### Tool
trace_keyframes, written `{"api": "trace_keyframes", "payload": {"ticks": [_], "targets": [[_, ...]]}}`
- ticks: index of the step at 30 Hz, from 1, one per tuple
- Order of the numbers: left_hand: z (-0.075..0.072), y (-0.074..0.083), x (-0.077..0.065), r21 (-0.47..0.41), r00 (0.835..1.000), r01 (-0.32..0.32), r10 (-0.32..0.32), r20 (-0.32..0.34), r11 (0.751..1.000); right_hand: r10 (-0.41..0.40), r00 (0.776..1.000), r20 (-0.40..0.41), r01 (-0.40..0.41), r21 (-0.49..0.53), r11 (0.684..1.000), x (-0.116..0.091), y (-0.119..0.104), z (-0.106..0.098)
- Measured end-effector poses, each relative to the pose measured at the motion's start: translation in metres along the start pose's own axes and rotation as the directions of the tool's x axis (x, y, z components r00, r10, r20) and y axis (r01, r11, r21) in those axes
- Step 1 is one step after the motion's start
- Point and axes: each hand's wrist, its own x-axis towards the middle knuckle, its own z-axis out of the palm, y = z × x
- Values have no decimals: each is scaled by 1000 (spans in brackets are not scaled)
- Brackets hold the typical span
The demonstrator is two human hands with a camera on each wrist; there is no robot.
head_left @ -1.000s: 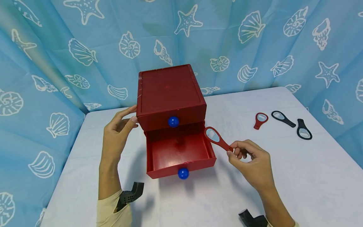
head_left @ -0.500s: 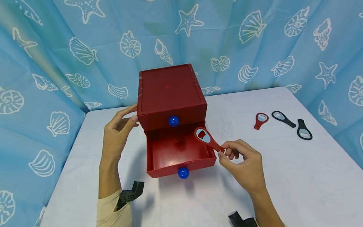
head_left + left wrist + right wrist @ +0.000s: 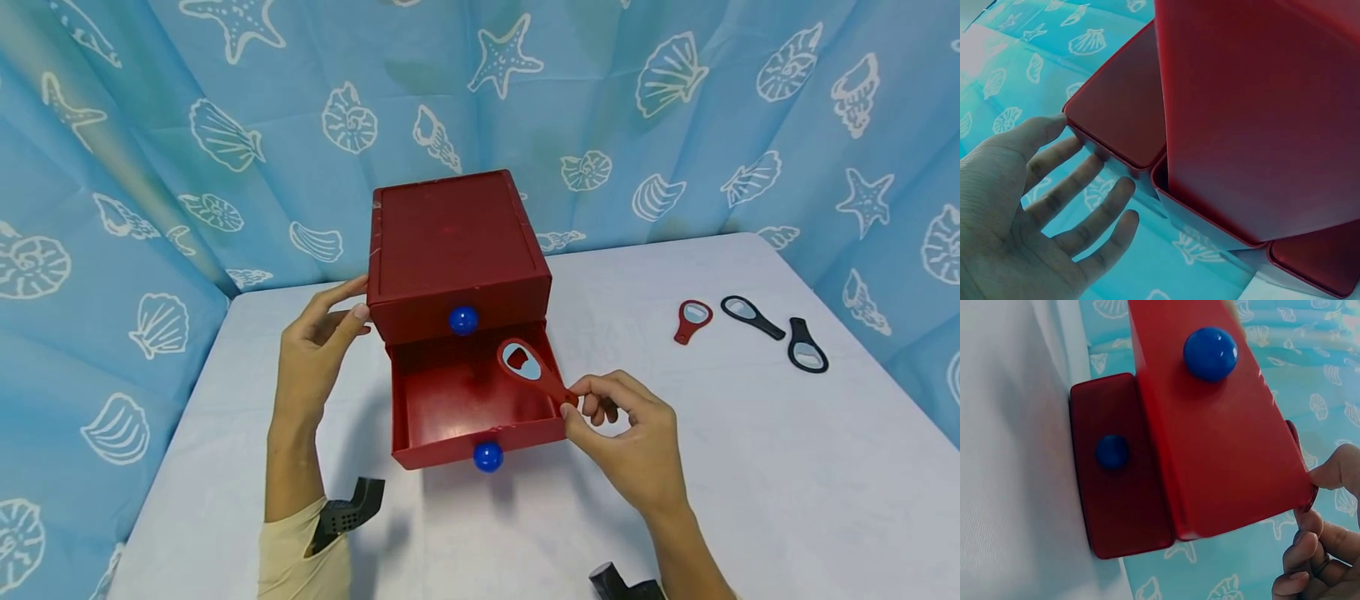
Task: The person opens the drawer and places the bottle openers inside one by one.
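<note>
A red drawer cabinet (image 3: 457, 237) with blue knobs stands mid-table. Its top drawer is closed, and the drawer (image 3: 450, 408) below it is pulled out. My left hand (image 3: 318, 350) touches the cabinet's left side near the front corner, its fingers spread in the left wrist view. Between thumb and fingertips, my right hand (image 3: 630, 433) pinches the handle end of a red bottle opener (image 3: 546, 383). The opener's round head, with its metal insert, lies over the pulled-out drawer, while the handle end is at the drawer's right wall. In the right wrist view the drawer front mostly hides the opener.
On the right of the white table lie another red bottle opener (image 3: 692, 321) and two black bottle openers (image 3: 752, 317). A lower drawer (image 3: 1125, 512) with a blue knob sits beneath the pulled-out one. Blue shell-print curtain (image 3: 585, 83) hangs behind and at both sides.
My right hand has moved left, carrying the red bottle opener from the drawer's right edge to over its inside. The left hand stays against the cabinet.
</note>
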Motion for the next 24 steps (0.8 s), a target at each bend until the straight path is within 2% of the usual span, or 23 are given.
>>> {"api": "trace_keyframes", "payload": {"ticks": [5, 12, 20, 24], "targets": [[0, 0, 0, -1, 1000, 5, -5, 0, 1000, -1, 1000, 10, 1, 1, 1000, -3, 6, 4], [0, 0, 0, 5, 1000, -2, 2, 4, 1000, 73, 996, 43, -71, -39, 997, -6, 28, 5], [-1, 0, -1, -2, 1000, 4, -4, 19, 1000, 25, 999, -34, -27, -68, 997, -5, 34, -2], [0, -1, -2, -4, 1000, 10, -9, 16, 1000, 16, 997, -74, -23, -101, 995, -4, 49, -14]]}}
